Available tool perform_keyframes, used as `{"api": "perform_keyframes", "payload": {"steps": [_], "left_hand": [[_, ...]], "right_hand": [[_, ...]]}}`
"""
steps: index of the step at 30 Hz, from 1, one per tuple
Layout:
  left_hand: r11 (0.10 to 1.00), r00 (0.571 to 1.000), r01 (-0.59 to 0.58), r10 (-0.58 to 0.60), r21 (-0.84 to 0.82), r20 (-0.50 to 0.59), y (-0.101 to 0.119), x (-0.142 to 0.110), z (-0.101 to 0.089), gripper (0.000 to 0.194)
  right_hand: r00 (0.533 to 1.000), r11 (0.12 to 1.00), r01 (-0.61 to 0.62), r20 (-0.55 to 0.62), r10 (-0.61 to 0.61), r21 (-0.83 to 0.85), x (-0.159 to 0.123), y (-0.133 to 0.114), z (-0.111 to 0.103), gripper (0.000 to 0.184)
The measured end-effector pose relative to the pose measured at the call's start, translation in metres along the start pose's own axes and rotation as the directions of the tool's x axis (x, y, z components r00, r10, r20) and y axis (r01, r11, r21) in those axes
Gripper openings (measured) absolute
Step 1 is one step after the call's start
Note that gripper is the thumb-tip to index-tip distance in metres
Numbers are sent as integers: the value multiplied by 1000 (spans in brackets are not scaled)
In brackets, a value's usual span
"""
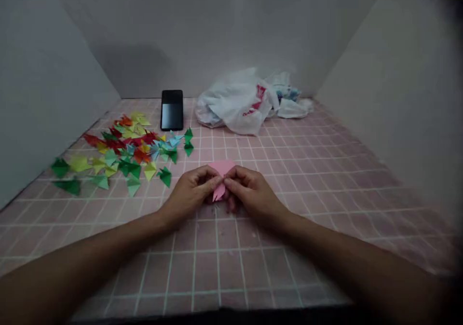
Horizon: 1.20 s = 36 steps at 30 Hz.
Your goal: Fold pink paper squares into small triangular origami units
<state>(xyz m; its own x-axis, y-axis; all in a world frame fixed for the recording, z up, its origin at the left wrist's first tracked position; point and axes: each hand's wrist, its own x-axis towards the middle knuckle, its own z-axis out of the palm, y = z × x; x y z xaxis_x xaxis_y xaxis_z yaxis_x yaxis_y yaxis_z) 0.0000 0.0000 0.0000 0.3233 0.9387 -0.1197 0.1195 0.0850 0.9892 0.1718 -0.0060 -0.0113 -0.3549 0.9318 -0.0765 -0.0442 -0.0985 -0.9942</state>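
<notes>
A partly folded piece of pink origami paper is held just above the tabletop, in the middle of the view. My left hand pinches its left side between thumb and fingers. From the other side, my right hand pinches it too, and the two thumbs almost meet. A wide part of the paper shows beyond my fingers, while narrow points stick out toward me below the thumbs. The fingertips behind the paper are partly hidden.
Many small folded paper pieces in red, yellow, green and blue lie spread at the left. A black phone rests behind them. A crumpled white plastic bag sits at the back on the pink checked tabletop. Grey walls enclose three sides.
</notes>
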Motion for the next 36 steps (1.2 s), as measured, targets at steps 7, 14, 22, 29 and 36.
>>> {"api": "perform_keyframes", "payload": {"steps": [7,14,22,29,36], "left_hand": [[998,999,-16,18,54,-36,2,0,1,17],[995,999,-28,30,95,-25,0,2,0,18],[997,1000,9,-10,77,3,5,0,1,16],[995,998,63,-64,75,3,5,-1,1,17],[984,996,49,-61,172,63,7,-1,1,16]], "right_hand": [[1000,1000,-4,-7,4,20,0,3,3,17],[1000,1000,0,-8,0,3,1,3,1,16],[998,997,43,-43,-46,-67,-1,0,2,18],[1000,998,-1,-8,0,-64,0,-2,1,23],[997,957,38,-53,-55,-288,-2,-5,1,23]]}}
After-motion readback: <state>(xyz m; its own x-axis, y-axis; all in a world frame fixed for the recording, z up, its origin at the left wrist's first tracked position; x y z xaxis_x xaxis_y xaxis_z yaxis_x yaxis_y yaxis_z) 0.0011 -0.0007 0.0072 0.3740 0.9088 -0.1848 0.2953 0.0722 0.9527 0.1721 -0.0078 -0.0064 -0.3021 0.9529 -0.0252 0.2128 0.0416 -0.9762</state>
